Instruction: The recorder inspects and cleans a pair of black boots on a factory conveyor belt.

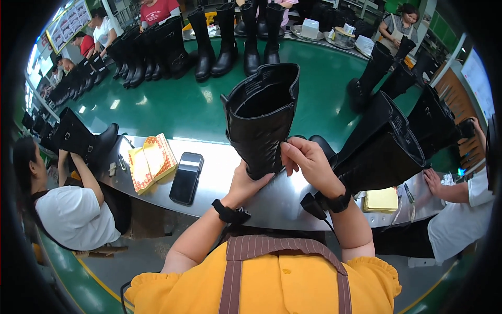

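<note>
A tall black boot (259, 128) stands in front of me over the metal edge of the bench, its shaft opening tipped toward me. Wrapped round the lower part of the shaft is my left hand (244, 184), with the thumb lying across the leather. At the shaft's right side my right hand (307, 161) is closed in a pinch, fingertips against the leather. Whatever lies between those fingertips is too small to make out. The boot's foot is hidden behind its shaft and my left hand. Another tall black boot (381, 152) leans close by my right wrist.
A black phone (186, 178) and a yellow patterned paper stack (151, 163) lie left of my hands. To the right is a yellow pad (380, 201). Several black boots (225, 44) line the green table (183, 107). Co-workers sit close on both sides.
</note>
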A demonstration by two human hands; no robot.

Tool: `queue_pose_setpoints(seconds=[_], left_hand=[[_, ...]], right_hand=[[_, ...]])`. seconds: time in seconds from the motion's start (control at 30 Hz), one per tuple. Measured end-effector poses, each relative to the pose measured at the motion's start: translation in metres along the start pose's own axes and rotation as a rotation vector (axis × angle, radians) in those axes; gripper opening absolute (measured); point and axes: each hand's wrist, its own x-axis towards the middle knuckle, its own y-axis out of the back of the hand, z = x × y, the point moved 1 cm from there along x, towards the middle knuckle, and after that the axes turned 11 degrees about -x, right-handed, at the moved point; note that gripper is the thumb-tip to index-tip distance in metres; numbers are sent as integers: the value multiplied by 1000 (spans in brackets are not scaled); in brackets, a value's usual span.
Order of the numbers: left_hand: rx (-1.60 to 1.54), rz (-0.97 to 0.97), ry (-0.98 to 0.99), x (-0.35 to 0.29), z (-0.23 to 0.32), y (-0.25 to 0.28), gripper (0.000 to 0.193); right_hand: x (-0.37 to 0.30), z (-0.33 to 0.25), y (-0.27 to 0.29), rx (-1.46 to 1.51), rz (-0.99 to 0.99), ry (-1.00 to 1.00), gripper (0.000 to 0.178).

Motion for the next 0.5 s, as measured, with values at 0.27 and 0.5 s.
queue_pose_setpoints(seconds=[0.27,0.5], left_hand=[[-23,74,-164,-9,6,-27,32],[44,84,-20,-13,4,-18,46]], right_hand=[[-25,-68,22,120,38,170,35],[-122,23,40,-798,-133,-223,39]])
